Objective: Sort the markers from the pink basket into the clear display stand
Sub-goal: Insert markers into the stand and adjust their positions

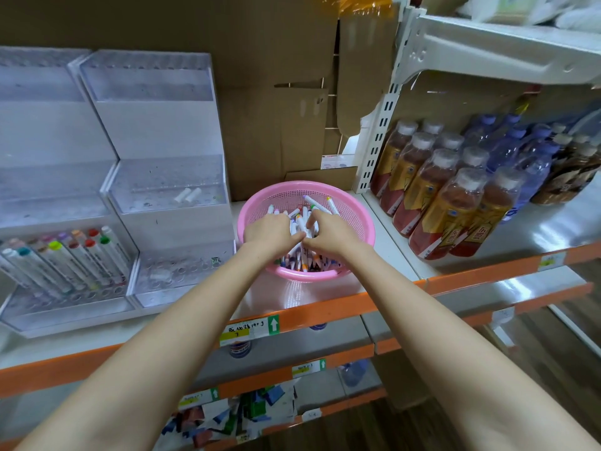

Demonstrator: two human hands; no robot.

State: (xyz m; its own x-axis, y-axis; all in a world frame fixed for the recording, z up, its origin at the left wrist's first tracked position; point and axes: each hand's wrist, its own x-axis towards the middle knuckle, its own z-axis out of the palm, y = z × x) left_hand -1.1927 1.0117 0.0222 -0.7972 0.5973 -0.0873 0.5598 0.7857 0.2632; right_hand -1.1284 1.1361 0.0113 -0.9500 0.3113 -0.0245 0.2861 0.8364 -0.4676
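Lying jumbled at the middle of the frame, the markers (304,219) fill the pink basket (366,222) in a loose heap, caps pointing every way, which likely explains why both hands are down in it at once: a tangled pile is easier to part and comb through with two. The left hand (268,234) rests on the left of the heap with fingers bent down among the barrels, and the right hand (333,232) lies just beside it, fingers spread over the right of the heap, the two thumbs nearly meeting above a few upright markers. Whether either hand has pinched a marker cannot be told, since the fingertips are buried in the pile. The basket stands on the white shelf (395,255) near its orange front edge, close beside the clear display stand (169,190) to its left, presumably so each transfer is short. The stand's stepped tiers hold rows of round holes, so markers stand slanted with coloured caps showing; a sorted group (74,258) fills the tier at lower left, while the tiers nearest the basket look mostly bare. Bottles (432,196) crowd the neighbouring shelf at right, and brown cardboard (276,92) backs the basket.
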